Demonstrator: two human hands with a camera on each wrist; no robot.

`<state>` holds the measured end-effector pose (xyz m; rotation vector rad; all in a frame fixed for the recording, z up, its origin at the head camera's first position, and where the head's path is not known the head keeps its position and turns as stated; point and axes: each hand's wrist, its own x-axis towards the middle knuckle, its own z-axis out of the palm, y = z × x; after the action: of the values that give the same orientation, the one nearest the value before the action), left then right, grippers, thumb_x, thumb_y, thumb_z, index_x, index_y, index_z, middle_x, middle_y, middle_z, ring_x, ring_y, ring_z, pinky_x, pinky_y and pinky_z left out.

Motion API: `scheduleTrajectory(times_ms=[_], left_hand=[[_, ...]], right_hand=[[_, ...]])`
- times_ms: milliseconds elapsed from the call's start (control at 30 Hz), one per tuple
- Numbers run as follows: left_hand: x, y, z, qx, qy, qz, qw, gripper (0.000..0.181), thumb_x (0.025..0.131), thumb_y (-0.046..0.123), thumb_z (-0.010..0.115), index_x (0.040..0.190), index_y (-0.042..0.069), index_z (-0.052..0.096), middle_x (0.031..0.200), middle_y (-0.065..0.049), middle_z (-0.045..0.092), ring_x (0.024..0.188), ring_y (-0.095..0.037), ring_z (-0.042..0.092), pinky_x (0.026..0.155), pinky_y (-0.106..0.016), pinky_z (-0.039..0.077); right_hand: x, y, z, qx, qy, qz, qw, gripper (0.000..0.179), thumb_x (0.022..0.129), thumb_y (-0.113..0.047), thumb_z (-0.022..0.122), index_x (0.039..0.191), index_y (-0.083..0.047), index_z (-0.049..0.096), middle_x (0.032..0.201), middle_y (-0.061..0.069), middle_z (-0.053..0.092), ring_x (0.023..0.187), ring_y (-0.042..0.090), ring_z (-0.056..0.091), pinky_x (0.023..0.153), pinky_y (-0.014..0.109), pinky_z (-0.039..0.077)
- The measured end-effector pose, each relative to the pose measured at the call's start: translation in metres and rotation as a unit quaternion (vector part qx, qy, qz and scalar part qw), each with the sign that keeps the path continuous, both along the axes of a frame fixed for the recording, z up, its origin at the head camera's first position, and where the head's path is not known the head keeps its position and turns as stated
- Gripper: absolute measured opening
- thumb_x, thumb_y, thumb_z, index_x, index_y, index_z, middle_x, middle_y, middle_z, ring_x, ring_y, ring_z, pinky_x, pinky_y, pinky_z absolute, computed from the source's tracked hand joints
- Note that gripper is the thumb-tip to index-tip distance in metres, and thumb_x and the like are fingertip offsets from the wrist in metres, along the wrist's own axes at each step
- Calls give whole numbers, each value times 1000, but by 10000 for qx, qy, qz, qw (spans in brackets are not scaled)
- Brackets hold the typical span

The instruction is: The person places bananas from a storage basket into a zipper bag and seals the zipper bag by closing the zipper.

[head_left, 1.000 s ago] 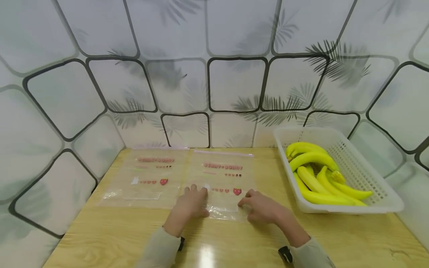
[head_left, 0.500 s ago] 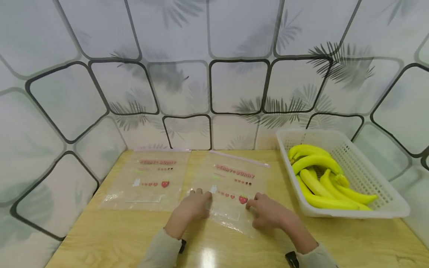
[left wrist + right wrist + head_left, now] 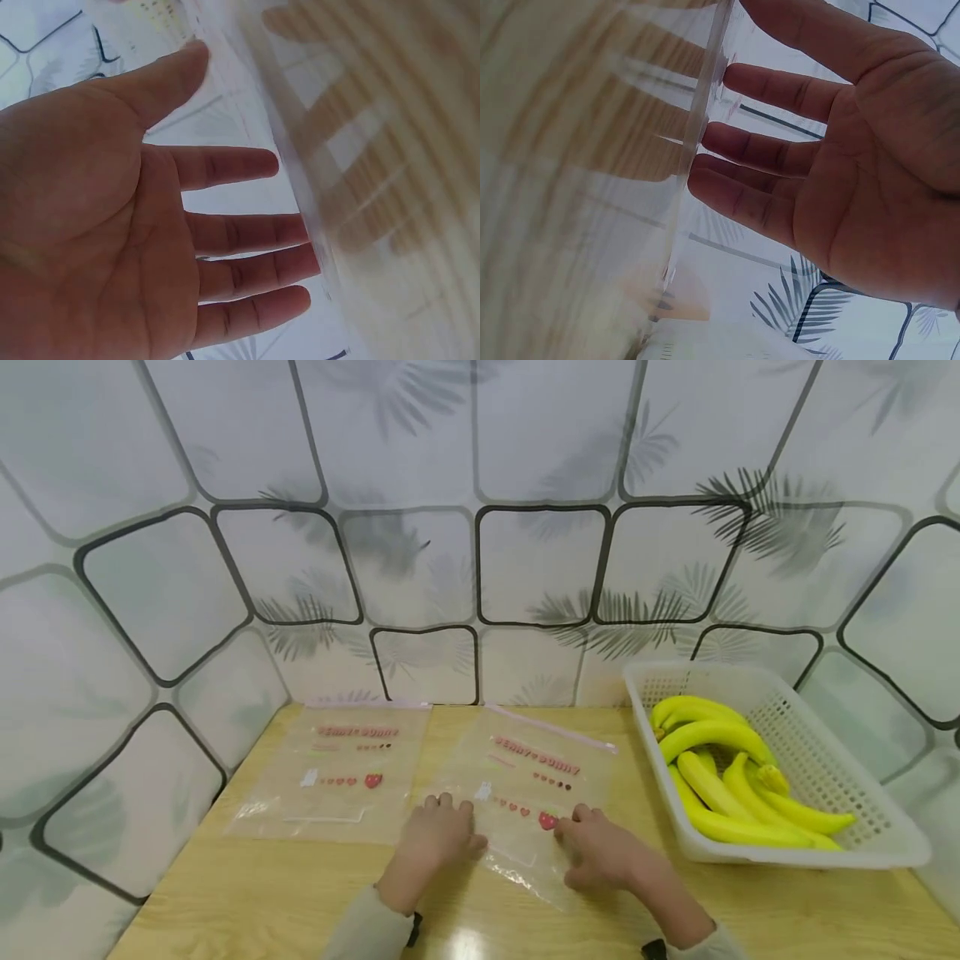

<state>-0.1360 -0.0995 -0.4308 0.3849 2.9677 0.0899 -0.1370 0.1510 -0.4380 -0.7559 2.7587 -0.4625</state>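
A clear zip bag [image 3: 517,827] printed with red lettering, hearts and a strawberry lies flat and slightly slanted on the wooden table. My left hand [image 3: 441,837] is at its left edge, fingertips down on the film near the bunny print. Over its right part, beside the strawberry, my right hand [image 3: 603,853] touches down with its fingertips. In the left wrist view the fingers [image 3: 232,232] are nearly straight, tips at the surface. The right wrist view likewise shows extended fingers [image 3: 742,142] meeting the surface. Neither hand grips anything. A second matching bag [image 3: 341,806] lies flat at the left.
At the right stands a white plastic basket [image 3: 810,860] with perforated sides, holding several yellow bananas [image 3: 720,737]. A patterned wall [image 3: 540,568] rises behind the wooden table [image 3: 247,893] and continues along both sides.
The right-hand bag has shifted right and turned clockwise, its zip edge now slanting away from the left bag. Both hands have moved slightly right with it; the view has tilted up a little.
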Motion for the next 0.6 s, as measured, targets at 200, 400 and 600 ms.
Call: scheduleTrajectory(times_ms=[200, 400, 600], left_hand=[[8, 9, 3, -248, -81, -277, 9993, 52, 90, 48, 67, 118, 5, 60, 119, -23, 59, 112, -39, 57, 92, -50, 52], [14, 14, 1, -207, -312, -185, 9991, 54, 86, 41, 73, 122, 2, 59, 128, -30, 55, 116, -44, 55, 91, -51, 54], [7, 10, -6, -39, -249, -232, 9994, 53, 83, 39, 77, 119, 4, 59, 121, -25, 57, 113, -41, 55, 89, -49, 54]], right_hand=[[0, -4, 5, -49, -35, -113, 9999, 51, 69, -16, 80, 117, -7, 66, 104, 7, 52, 92, 24, 48, 78, 44, 49], [-2, 2, -1, -156, -129, -179, 9996, 53, 70, -14, 77, 120, -4, 65, 109, 11, 53, 94, 24, 49, 81, 45, 48], [-5, 8, -6, -207, -54, -335, 9992, 57, 69, -17, 77, 122, -2, 63, 113, 13, 53, 96, 25, 51, 84, 47, 50]])
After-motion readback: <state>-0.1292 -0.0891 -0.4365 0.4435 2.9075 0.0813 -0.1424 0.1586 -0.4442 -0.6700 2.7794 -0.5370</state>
